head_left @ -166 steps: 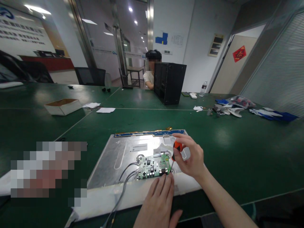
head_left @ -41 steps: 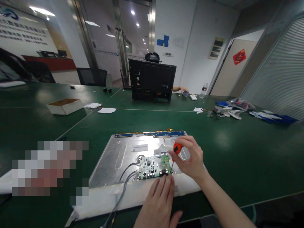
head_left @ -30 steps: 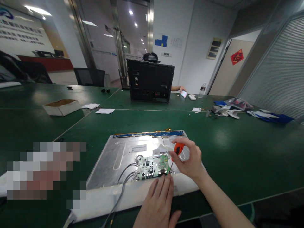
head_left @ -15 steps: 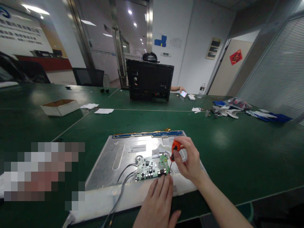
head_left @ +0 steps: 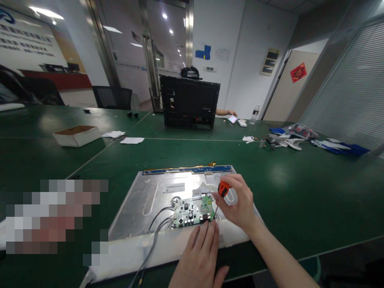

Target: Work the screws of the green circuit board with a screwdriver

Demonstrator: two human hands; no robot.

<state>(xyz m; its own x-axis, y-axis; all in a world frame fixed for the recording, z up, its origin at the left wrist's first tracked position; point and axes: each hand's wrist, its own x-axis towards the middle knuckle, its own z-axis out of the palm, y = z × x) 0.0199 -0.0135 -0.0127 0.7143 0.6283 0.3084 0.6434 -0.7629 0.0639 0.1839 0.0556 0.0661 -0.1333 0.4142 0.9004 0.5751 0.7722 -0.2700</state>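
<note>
My right hand (head_left: 238, 200) pinches the handle of an orange and black screwdriver (head_left: 223, 188), its thin shaft slanting down to the right corner of a green circuit board (head_left: 192, 210). The board sits on the silver metal back of a display panel (head_left: 136, 204). Flat on the panel's pale front strip lies my left hand (head_left: 199, 252), fingers stretched out, fingertips at the board's near edge. Grey and black cables (head_left: 156, 236) run from the board's left side over the panel's front. Along the far edge runs a narrow blue circuit strip (head_left: 186, 170). The screwdriver's tip is too small to make out.
Across the green table (head_left: 300, 192) stands a black monitor housing (head_left: 190, 102); another person's hand (head_left: 232, 113) shows beside it. A white box (head_left: 77, 137) sits at left, a water bottle (head_left: 255, 115) at the back. Bags and scraps (head_left: 295, 136) lie at right. A blurred patch covers the left.
My right hand's fingers have shifted around the screwdriver handle, the thumb moving off its lower part. The screwdriver has turned and tilted slightly. My left hand stays in place.
</note>
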